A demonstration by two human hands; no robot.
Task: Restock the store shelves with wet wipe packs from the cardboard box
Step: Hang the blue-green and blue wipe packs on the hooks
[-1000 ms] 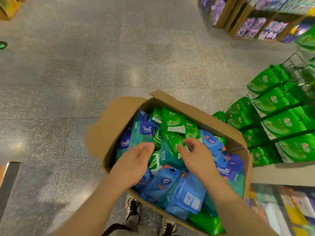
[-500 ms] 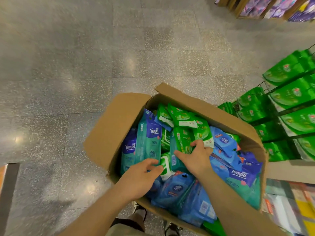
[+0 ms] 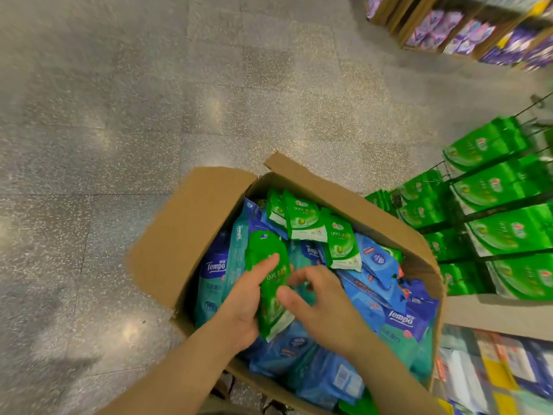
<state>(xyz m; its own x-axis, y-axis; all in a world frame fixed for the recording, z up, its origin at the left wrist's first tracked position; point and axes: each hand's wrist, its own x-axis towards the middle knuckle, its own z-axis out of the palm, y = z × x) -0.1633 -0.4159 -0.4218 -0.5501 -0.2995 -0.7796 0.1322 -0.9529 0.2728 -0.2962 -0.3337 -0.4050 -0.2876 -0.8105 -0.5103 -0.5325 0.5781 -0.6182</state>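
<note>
1. Fingers (image 3: 263, 266) of the left hand (image 3: 244, 301) wrap round a green wet wipe pack (image 3: 270, 283); palm sits under its left edge, fingertips lie across the printed face.
2. Right hand (image 3: 321, 307) sits just beside the same pack on its right. Thumb touches the pack's lower right edge; the other fingers are loosely curled above it. Whether they pinch the pack or only rest near it cannot be told.
3. Green pack is tilted, raised slightly above the heap, over the near-left part of the cardboard box (image 3: 179, 235).
4. Box is open, flaps spread, standing on the speckled floor (image 3: 119, 115). Contents: a loose pile of packs. More green packs (image 3: 305, 218) lie toward the far side, blue packs (image 3: 380, 262) to the right and near side, teal and purple Tempo packs (image 3: 215, 271) stand along the left wall.
5. Store shelves (image 3: 502, 205) to the right of the box carry rows of larger green packs on wire racks.
6. Further shelf (image 3: 466, 28) at top right holds purple packs; blurred.
</note>
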